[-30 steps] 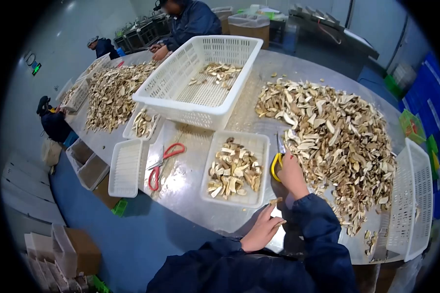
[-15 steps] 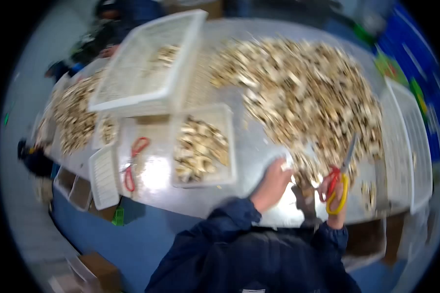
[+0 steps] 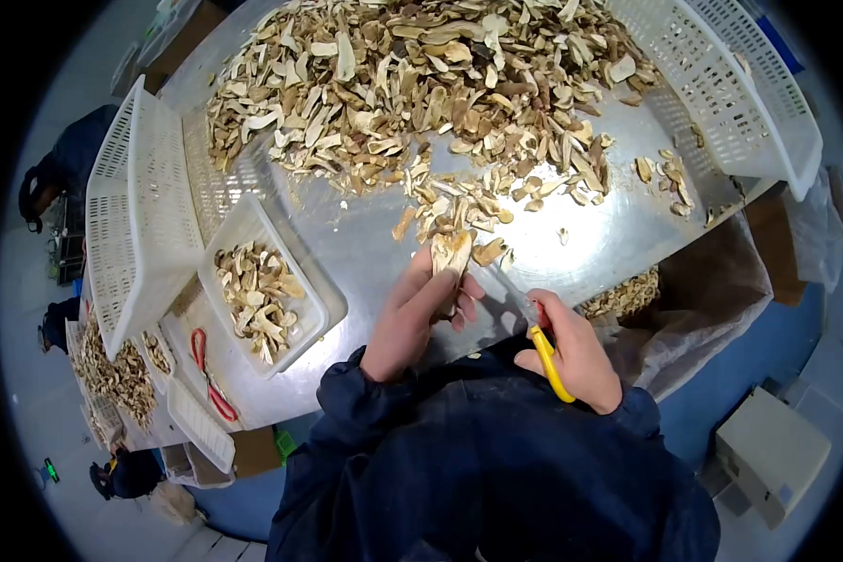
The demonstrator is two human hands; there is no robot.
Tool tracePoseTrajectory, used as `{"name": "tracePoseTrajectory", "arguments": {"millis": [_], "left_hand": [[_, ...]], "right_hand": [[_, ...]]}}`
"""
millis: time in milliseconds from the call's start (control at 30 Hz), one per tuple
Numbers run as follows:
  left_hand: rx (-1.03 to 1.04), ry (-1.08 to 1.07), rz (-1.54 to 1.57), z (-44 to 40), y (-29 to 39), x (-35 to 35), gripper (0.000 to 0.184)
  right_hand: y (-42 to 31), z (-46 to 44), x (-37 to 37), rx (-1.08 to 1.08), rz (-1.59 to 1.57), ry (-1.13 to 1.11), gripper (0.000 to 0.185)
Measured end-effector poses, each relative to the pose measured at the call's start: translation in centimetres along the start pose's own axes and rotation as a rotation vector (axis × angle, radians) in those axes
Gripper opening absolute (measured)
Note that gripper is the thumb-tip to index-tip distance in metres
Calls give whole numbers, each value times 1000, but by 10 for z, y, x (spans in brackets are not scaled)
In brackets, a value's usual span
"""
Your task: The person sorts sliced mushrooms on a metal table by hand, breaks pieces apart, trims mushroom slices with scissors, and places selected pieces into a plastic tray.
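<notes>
A pale, tan-edged dried mushroom slice (image 3: 452, 251) is pinched upright between the thumb and fingers of my left hand (image 3: 410, 309). Just to its right, my right hand (image 3: 576, 356) grips scissors (image 3: 553, 367) with one yellow and one red handle. Their blades point up and left toward the slice, with the tips partly lost against the shiny metal. Loose slices (image 3: 478, 208) lie right beyond my left hand. Behind them spreads a large heap of dried mushroom slices (image 3: 421, 94) on the metal table (image 3: 365, 234).
Left of my hands stands a white tray (image 3: 326, 314) holding slices, beside a tilted white basket (image 3: 145, 215). Red-handled scissors (image 3: 206, 375) lie further left. Another white basket (image 3: 731, 84) is at the right. Below the right edge, a lined box (image 3: 712, 300) contains slices. Co-workers (image 3: 75, 159) are at far left.
My left hand has come back from the heap's edge and now has a mushroom slice in its fingers. The scissors have swung from pointing away to pointing left, toward that slice. The view has turned.
</notes>
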State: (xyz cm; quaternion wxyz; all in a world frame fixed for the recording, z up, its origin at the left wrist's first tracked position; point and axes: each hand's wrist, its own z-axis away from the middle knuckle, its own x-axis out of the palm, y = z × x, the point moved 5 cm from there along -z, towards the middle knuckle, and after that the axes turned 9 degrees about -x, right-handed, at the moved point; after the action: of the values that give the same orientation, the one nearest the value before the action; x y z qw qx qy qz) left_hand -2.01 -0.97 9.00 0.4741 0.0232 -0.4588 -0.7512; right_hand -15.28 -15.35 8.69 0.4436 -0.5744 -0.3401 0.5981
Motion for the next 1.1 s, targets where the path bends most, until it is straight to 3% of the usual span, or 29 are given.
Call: {"name": "tracePoseTrajectory", "arguments": {"millis": [233, 500, 700, 833, 967, 1067, 1100], "left_hand": [[-57, -3, -312, 3, -8, 0, 22], [-225, -64, -314, -1, -24, -21, 21], [-217, -47, -281, 0, -29, -31, 20], [-300, -137, -309, 11, -28, -32, 20], [-292, -225, -296, 19, -27, -30, 21], [-241, -183, -345, 24, -23, -36, 22], [-175, -79, -369, 29, -18, -46, 22]], "right_hand": [[-8, -8, -10, -85, 121, -113, 65], [17, 0, 20, -75, 164, -242, 46], [14, -2, 21, -122, 163, -253, 47], [-5, -8, 10, -285, 234, -156, 49], [-5, -8, 13, -274, 277, -229, 49], [-4, -8, 22, -203, 237, -354, 47], [0, -9, 27, -198, 187, -360, 47]]}}
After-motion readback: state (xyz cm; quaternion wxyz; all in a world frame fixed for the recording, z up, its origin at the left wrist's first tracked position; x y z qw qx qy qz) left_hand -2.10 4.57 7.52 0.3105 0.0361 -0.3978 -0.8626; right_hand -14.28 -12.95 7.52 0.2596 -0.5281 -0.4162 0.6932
